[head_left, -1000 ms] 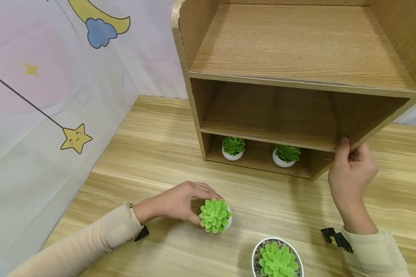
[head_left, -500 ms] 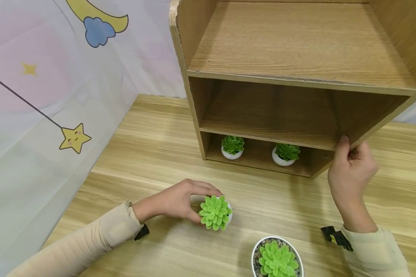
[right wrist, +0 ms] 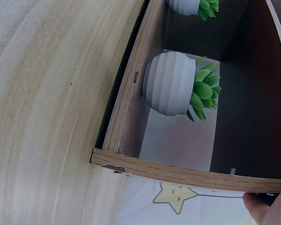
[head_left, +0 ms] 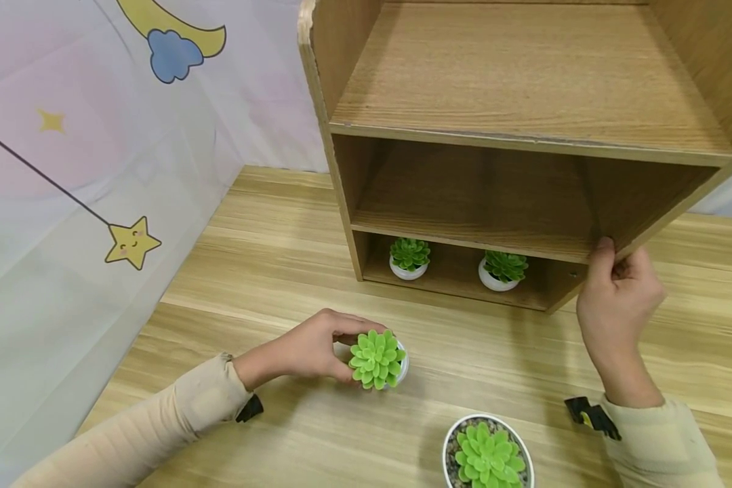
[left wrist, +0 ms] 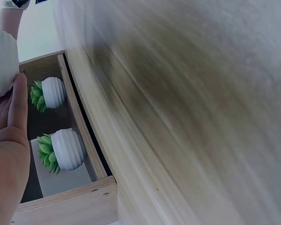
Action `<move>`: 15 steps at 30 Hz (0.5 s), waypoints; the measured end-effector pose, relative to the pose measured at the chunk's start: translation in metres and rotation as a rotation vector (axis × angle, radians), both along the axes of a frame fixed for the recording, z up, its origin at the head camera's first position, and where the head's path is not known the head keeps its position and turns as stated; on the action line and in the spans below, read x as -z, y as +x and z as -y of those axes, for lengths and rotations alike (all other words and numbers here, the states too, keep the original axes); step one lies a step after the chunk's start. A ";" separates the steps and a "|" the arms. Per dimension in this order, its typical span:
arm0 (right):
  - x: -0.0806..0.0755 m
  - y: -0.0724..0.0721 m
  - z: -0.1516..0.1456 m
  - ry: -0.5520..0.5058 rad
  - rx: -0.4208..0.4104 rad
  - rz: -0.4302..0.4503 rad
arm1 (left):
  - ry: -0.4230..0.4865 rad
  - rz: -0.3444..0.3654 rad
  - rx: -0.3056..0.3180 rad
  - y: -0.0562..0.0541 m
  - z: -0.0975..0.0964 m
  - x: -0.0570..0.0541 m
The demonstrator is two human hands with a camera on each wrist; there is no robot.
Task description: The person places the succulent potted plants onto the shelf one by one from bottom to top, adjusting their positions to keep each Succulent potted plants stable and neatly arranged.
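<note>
My left hand point(head_left: 311, 342) grips the white pot point(left wrist: 3, 63) of a light green artificial succulent point(head_left: 376, 359), thumb on one side and fingers on the other. In the left wrist view that pot appears raised off the tabletop. At the right, my right hand point(head_left: 619, 312) pinches the front edge of a wooden shelf unit point(head_left: 463, 240), near the corner of the middle board and side panel. Two darker potted succulents stand in its bottom compartment, one on the left point(head_left: 409, 257) and one point(head_left: 502, 271) toward the right.
Another light green succulent in a round white pot point(head_left: 489, 457) with pebbles stands at the near edge of view. The wood-grain table point(head_left: 250, 264) runs around the unit. A white cloth backdrop point(head_left: 55, 183) with stars and a moon hangs at left.
My left hand and its potted succulent have shifted slightly away from me, toward the shelf unit. My right hand keeps its hold on the shelf edge.
</note>
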State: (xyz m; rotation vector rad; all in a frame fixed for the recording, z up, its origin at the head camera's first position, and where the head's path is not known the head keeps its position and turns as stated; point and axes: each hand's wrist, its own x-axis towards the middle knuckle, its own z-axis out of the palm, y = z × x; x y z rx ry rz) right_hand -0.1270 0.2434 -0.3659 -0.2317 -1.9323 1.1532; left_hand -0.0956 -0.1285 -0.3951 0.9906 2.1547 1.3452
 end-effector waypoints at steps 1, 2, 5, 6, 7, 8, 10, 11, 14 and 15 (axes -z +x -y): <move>0.000 0.000 0.000 0.000 0.001 -0.001 | 0.001 0.007 -0.003 0.000 0.000 0.000; 0.000 0.000 0.000 0.001 0.001 -0.003 | 0.004 0.016 -0.006 0.000 0.000 0.000; 0.000 -0.001 0.000 0.001 0.004 -0.006 | 0.024 0.068 -0.025 0.001 -0.001 0.000; 0.000 -0.001 0.000 0.000 0.005 -0.005 | 0.031 0.089 -0.036 0.001 -0.001 -0.001; 0.001 -0.001 0.000 0.000 0.006 -0.005 | 0.039 0.109 -0.047 0.001 -0.002 -0.001; 0.001 -0.001 -0.001 -0.001 0.006 -0.004 | 0.047 0.131 -0.058 0.001 -0.002 -0.002; 0.002 -0.001 -0.002 -0.003 0.008 -0.001 | 0.059 0.166 -0.081 0.002 -0.002 -0.004; 0.003 -0.002 -0.002 -0.004 0.008 -0.001 | 0.064 0.180 -0.091 0.002 -0.002 -0.005; 0.004 -0.002 -0.003 -0.002 0.008 -0.002 | 0.080 0.202 -0.107 0.002 -0.003 -0.006; 0.005 -0.002 -0.003 -0.001 0.008 -0.004 | 0.083 0.207 -0.113 0.002 -0.003 -0.007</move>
